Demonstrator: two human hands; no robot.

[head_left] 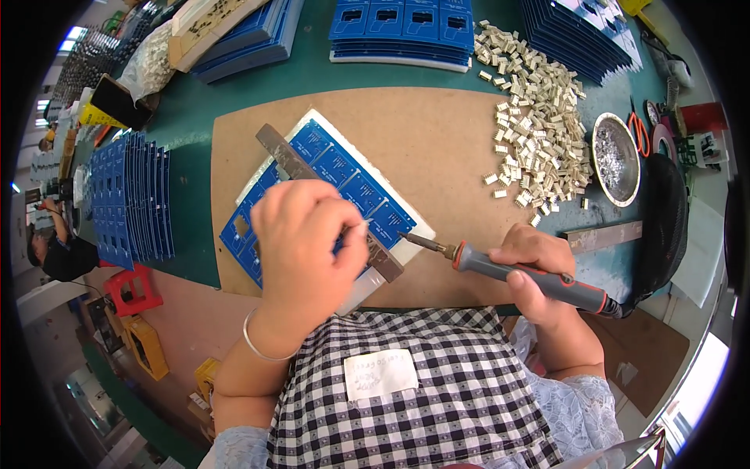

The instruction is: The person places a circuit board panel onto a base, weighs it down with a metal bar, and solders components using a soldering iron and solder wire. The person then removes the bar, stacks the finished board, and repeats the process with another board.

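My right hand [543,262] grips a grey soldering iron [483,264] with red trim, its tip pointing left at the right corner of a blue circuit board panel [361,190]. Whether the tip touches the panel I cannot tell. My left hand [305,246] is over the panel, thumb and forefinger pinched together on something tiny and pale that I cannot make out. A brown bar [283,150] lies diagonally across the panel, partly hidden under this hand. Beneath the panel, a white pad [420,241] rests on a brown board [445,141].
Small cream connectors [539,125] are heaped to the right, beside a metal bowl [616,160] of silvery bits. Stacks of blue panels stand behind [401,23] and at the left [129,203]. Orange-handled scissors [641,134] and a metal bar [603,237] lie farther right.
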